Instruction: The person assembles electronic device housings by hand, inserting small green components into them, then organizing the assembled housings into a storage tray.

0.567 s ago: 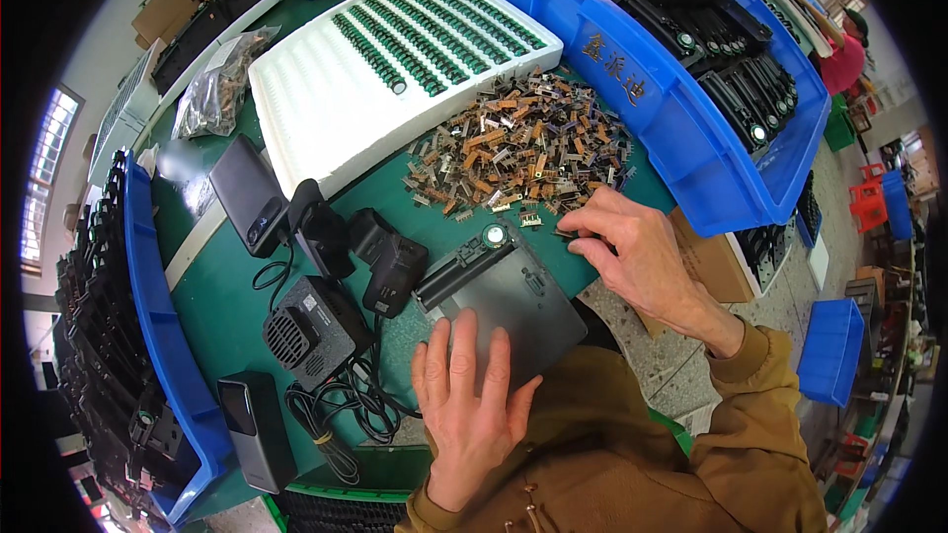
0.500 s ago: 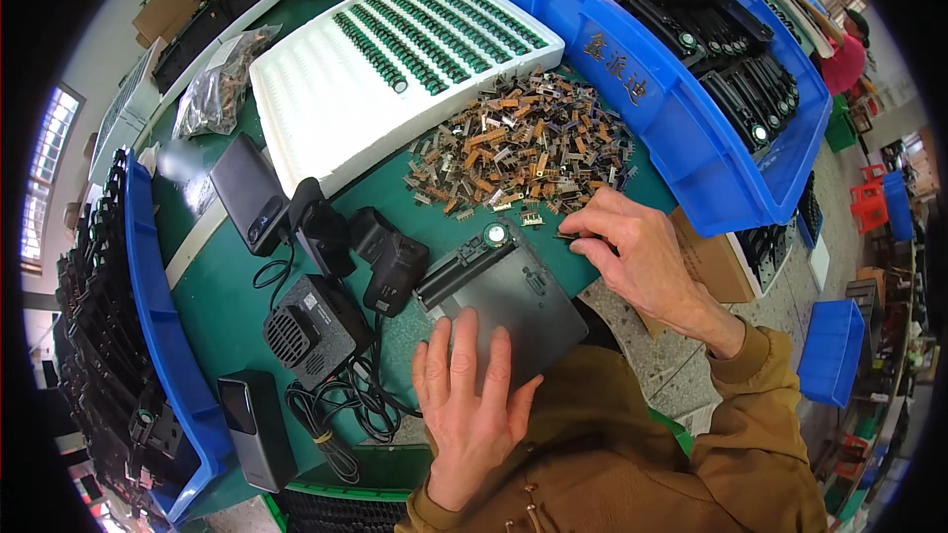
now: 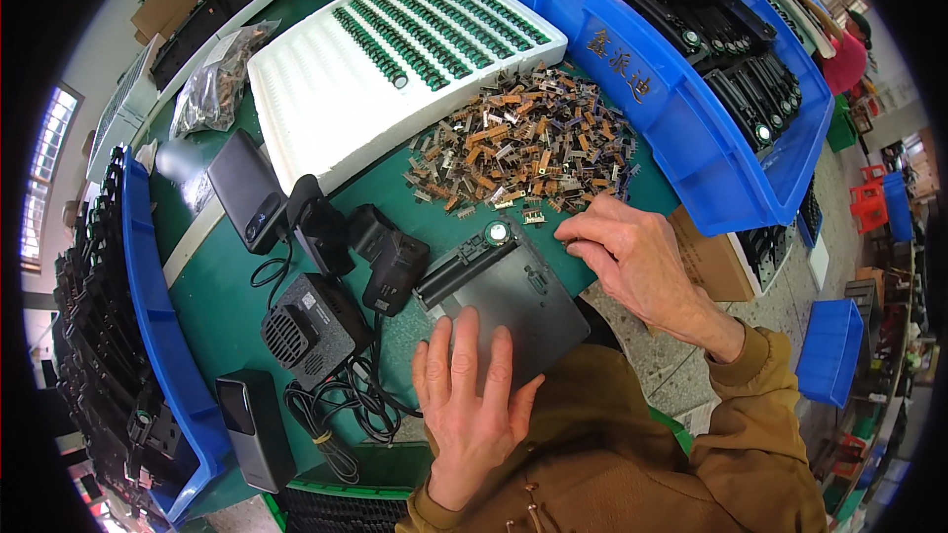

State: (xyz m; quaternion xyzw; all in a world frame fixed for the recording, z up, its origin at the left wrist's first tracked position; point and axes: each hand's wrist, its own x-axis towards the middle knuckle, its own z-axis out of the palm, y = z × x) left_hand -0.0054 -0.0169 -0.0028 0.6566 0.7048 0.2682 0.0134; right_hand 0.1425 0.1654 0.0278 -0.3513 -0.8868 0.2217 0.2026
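Observation:
My left hand [image 3: 472, 400] lies flat, fingers spread, on the near left part of a black plastic housing [image 3: 528, 286]. That housing has a long slot and a round silver-and-green part [image 3: 497, 232] at its far edge. Beyond the housing's right corner, my right hand [image 3: 632, 262] is closed in a pinch. A tiny dark bit shows at its fingertips, too small to name. The hand is beside the near right edge of a heap of small pinned electronic components [image 3: 523, 143], brown and silver. One loose component [image 3: 533, 218] lies between the heap and the housing.
A white foam tray [image 3: 326, 109] holds rows of green round parts. Blue bins [image 3: 632, 89] with black housings stand right and left. Black devices and cables [image 3: 316, 326] crowd the left of the green table. A person in red [image 3: 847, 64] is at far right.
My right hand has shifted very slightly, its fingertips drawing closer together so that less of the tiny dark bit shows. My left hand and the housing stay in place.

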